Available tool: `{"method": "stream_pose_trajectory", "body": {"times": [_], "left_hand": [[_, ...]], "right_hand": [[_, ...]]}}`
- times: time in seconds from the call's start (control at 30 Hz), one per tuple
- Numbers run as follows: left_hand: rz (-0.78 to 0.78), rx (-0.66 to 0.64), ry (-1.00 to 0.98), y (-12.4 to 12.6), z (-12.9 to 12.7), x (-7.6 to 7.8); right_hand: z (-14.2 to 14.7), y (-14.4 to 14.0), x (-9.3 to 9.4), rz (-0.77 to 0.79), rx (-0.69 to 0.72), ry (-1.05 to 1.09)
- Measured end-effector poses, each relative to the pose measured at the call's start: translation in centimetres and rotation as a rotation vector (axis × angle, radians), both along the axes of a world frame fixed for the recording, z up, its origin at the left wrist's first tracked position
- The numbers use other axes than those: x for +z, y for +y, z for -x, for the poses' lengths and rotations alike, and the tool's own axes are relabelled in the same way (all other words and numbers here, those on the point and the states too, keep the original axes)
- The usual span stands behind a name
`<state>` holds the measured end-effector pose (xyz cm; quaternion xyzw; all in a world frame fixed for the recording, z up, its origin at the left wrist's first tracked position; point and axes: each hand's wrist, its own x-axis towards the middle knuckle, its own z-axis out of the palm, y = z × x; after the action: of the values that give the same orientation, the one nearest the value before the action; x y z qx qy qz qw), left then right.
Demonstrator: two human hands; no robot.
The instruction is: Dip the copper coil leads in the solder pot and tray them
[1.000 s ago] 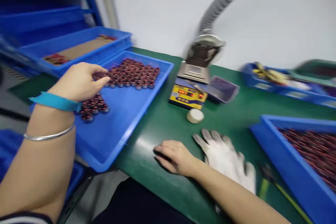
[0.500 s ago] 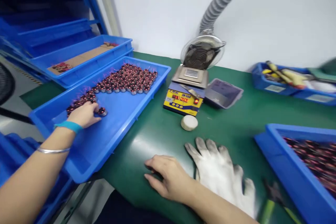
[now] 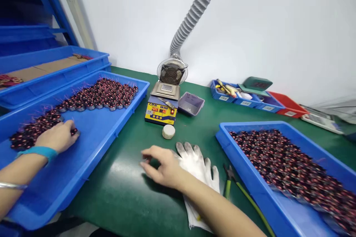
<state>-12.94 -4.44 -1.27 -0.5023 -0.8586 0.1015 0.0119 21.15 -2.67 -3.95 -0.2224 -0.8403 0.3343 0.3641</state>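
My left hand (image 3: pixel 57 137), with a teal wristband, lies palm down on a row of small dark red wire coils (image 3: pixel 33 129) in the blue tray (image 3: pixel 91 144) at the left. Its curled fingers touch the coils, and I cannot see whether it grips one. More coils (image 3: pixel 102 94) are packed at the tray's far end. My right hand (image 3: pixel 161 166) hovers just above the green table (image 3: pixel 125 192), fingers spread and empty. It is beside a white work glove (image 3: pixel 197 163) lying flat.
A second blue tray (image 3: pixel 230 144) at the right is full of coils. Green-handled pliers (image 3: pixel 228 185) lie beside the glove. Behind are a white round puck (image 3: pixel 168 131), a yellow-faced heater unit (image 3: pixel 160 111), a fan (image 3: pixel 171 74) on a hose, a grey dish (image 3: pixel 191 103) and small bins (image 3: pixel 239 94).
The view swung right and pulled back, bringing the right tray into sight. My left hand came down from above the tray onto the near coils. My right hand lifted off the table, fingers spreading.
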Motion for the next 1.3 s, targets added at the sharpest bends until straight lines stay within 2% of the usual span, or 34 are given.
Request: {"method": "stream_pose_trajectory", "body": {"times": [0.1,0.2,0.3,0.33,0.4,0.47,0.53,0.6,0.67,0.77,0.83,0.97,1.13,1.3], "left_hand": [[-0.090,0.022,-0.079,0.2,-0.5,0.8],[-0.280,-0.037,-0.257,0.5,-2.7,3.5],[-0.589,-0.190,-0.725,1.6,-7.6,5.7],[-0.653,-0.236,-0.912,2.1,-9.6,5.9],[-0.651,-0.341,-1.171,3.0,-13.5,5.4],[-0.609,-0.399,-1.289,3.7,-16.5,4.2],[-0.600,-0.407,-1.344,4.0,-18.0,2.9],[-0.594,-0.376,-1.412,4.1,-18.2,2.0],[-0.554,-0.323,-1.502,4.1,-17.8,1.5],[-0.456,-0.249,-1.617,4.0,-17.1,1.4],[-0.409,-0.212,-1.684,4.1,-17.0,1.7],[-0.389,-0.177,-1.738,4.2,-17.2,2.3],[-0.463,-0.224,-1.641,5.3,-15.9,3.4],[-0.898,-0.053,-1.720,7.2,-13.7,4.5]], "right_hand": [[-0.8,1.4,1.2,-0.019,-0.131,0.061],[-0.7,2.0,2.1,-0.040,-0.121,0.056],[0.7,2.3,2.8,-0.081,-0.131,0.074],[1.2,2.4,3.0,-0.097,-0.172,0.096],[2.2,2.8,3.2,-0.118,-0.286,0.141],[2.8,3.2,2.9,-0.115,-0.378,0.150],[3.0,3.5,2.3,-0.068,-0.429,0.158],[2.9,3.6,1.5,0.061,-0.426,0.215],[2.8,3.7,0.8,0.274,-0.349,0.313],[2.7,3.8,0.2,0.571,-0.210,0.434],[2.6,3.9,0.2,0.669,-0.158,0.455],[2.4,3.7,0.6,0.698,-0.065,0.399],[2.2,3.5,0.7,0.724,0.040,0.356],[1.8,3.6,1.2,0.703,0.049,0.321]]}}
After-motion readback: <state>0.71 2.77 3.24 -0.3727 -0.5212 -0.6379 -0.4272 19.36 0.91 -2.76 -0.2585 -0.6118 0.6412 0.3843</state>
